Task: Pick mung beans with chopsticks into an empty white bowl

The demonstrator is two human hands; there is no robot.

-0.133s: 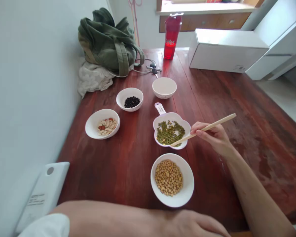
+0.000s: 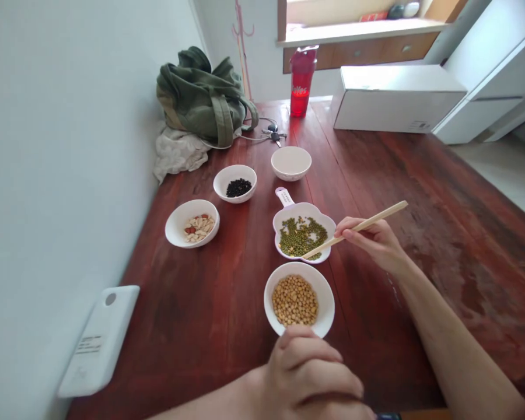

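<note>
We see our left hand (image 2: 312, 373) raised from the bottom edge of the view, its fingers now curled close together in front of the near rim of the tan-bean bowl (image 2: 327, 303); whether they touch it or hold anything, we cannot tell. Our right hand (image 2: 374, 240) keeps its place, fingers clamped on the chopsticks (image 2: 371, 221), whose tips rest at the near side of the flower-shaped dish (image 2: 306, 209) among the green beans (image 2: 298, 238). So the picking work seems centred on that dish, with the left hand brought nearer.

The dish stands mid-tabletop, its handle pointing away from us, just beyond the tan beans (image 2: 294, 298). To the left sit a bowl of pale pieces (image 2: 174, 226) and a black-bean bowl (image 2: 221, 182); a white bowl (image 2: 291, 161) stands farther back. The tabletop (image 2: 385, 175) is glossy red-brown wood. Along its far side we have a green bag (image 2: 196, 102), keys (image 2: 275, 135), a red bottle (image 2: 300, 87) and a white box (image 2: 398, 108), with a pale wall (image 2: 70, 128) at left.
</note>
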